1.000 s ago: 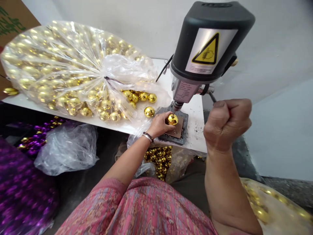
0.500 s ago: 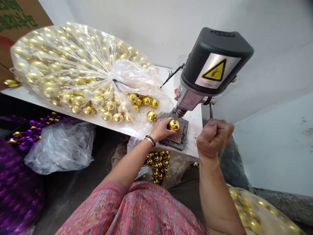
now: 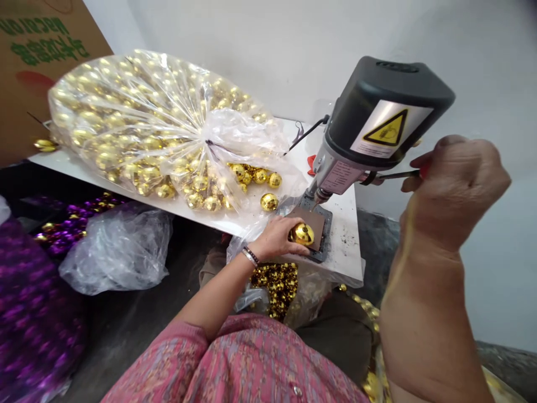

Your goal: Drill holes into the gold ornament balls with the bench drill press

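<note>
Between the thumb and fingers of my left hand (image 3: 282, 237) is a shiny gold ball (image 3: 302, 234) with mirror-like facets. It rests at the front of the brown pad (image 3: 315, 220) on the dark base of a small drill press (image 3: 380, 123). The drill bit (image 3: 314, 206) is raised behind the ball, apart from it. My right hand (image 3: 464, 184) is closed around the red-ended feed lever (image 3: 400, 175) at the right of the press. Several loose gold balls (image 3: 269, 201) lie on the white table left of the base.
A big tied clear bag of gold balls (image 3: 138, 129) covers much of the white table (image 3: 201, 221). Below hang gold balls in plastic (image 3: 274, 288). At left are a crumpled clear bag (image 3: 117, 252), a purple bag (image 3: 37, 319) and a cardboard box (image 3: 46, 67). Dark shavings dot the table's right end.
The gold ball, held in my left hand, has come away from under the bit toward me. My right hand has swung up and outward with the lever, and the bit has risen.
</note>
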